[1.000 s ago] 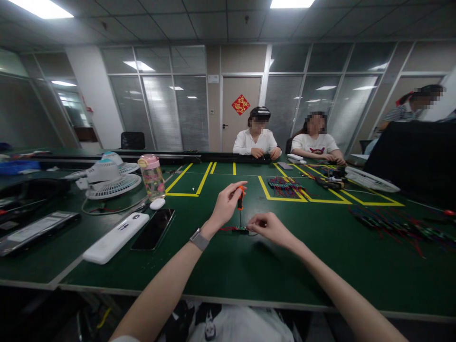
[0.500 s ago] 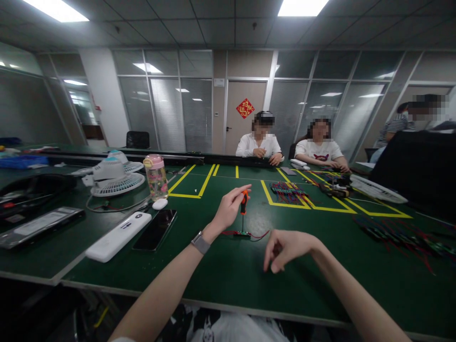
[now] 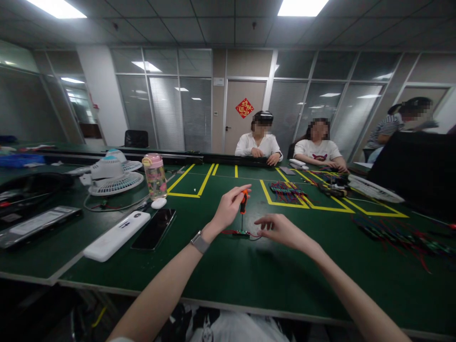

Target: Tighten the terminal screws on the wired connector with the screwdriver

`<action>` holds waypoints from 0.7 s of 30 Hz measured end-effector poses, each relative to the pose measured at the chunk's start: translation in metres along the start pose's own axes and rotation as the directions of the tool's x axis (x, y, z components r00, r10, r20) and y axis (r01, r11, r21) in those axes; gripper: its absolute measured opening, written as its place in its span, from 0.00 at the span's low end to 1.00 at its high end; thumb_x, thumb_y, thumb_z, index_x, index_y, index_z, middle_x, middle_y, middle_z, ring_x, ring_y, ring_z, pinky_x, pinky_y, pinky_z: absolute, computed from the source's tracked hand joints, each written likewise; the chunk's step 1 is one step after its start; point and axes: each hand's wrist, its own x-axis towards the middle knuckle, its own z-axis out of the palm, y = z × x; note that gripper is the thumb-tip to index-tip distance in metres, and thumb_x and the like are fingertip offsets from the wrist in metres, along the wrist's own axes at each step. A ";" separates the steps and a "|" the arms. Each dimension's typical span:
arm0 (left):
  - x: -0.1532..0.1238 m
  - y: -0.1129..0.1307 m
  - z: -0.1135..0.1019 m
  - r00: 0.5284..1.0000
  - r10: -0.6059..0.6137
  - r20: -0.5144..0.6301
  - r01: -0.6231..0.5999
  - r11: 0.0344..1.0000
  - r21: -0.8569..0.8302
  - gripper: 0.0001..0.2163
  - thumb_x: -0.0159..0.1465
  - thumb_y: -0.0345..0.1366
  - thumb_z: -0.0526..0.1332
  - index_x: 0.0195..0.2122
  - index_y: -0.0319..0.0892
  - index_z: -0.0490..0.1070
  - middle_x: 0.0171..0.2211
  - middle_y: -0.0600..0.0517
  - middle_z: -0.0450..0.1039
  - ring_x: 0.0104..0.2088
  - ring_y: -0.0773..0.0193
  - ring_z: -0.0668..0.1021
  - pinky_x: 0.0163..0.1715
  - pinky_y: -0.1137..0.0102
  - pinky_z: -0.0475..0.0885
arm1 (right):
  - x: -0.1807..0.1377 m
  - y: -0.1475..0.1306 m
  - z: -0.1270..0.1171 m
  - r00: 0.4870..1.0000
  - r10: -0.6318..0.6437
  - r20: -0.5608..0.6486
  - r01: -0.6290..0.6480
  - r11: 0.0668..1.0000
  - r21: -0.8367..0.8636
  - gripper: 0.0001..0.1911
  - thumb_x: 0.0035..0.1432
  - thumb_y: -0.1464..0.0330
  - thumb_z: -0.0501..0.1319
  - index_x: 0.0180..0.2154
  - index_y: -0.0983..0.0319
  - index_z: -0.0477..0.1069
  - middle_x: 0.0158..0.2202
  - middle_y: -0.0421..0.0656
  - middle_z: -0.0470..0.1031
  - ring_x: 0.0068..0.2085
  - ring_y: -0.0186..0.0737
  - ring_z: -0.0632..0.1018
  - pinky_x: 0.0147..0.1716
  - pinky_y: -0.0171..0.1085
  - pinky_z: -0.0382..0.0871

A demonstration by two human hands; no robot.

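My left hand (image 3: 228,205) is closed on the orange and black handle of a screwdriver (image 3: 243,203), its palm and fingers around the top. The screwdriver stands upright, and its thin shaft reaches down to a small green circuit board (image 3: 241,233) on the table. Red wires run out from both ends of the board, with a dark one on the right. Just right of the board, my right hand (image 3: 280,230) hovers with fingers apart and bent, close to the wires on that side. I see nothing held in it.
Left of my arm lie a black phone (image 3: 155,229), a white power bank (image 3: 117,236) and a pink-lidded bottle (image 3: 155,176). Wired boards are heaped inside yellow tape (image 3: 288,192) and at the right (image 3: 399,236). Two people (image 3: 259,144) sit across the green table.
My right hand has moved up and left toward the board's right-hand wires, and its fingers have spread. My left hand and the screwdriver stay in place.
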 end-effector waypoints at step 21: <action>-0.002 0.003 0.002 0.998 0.046 0.037 -0.048 0.997 0.058 0.15 0.67 0.36 0.52 0.52 0.42 0.70 0.42 0.46 0.73 0.42 0.63 0.77 0.43 0.69 0.72 | 0.032 0.013 0.078 0.978 -0.143 -0.153 0.180 0.946 0.271 0.05 0.50 0.71 0.63 0.33 0.64 0.74 0.30 0.41 0.69 0.29 0.34 0.69 0.30 0.33 0.63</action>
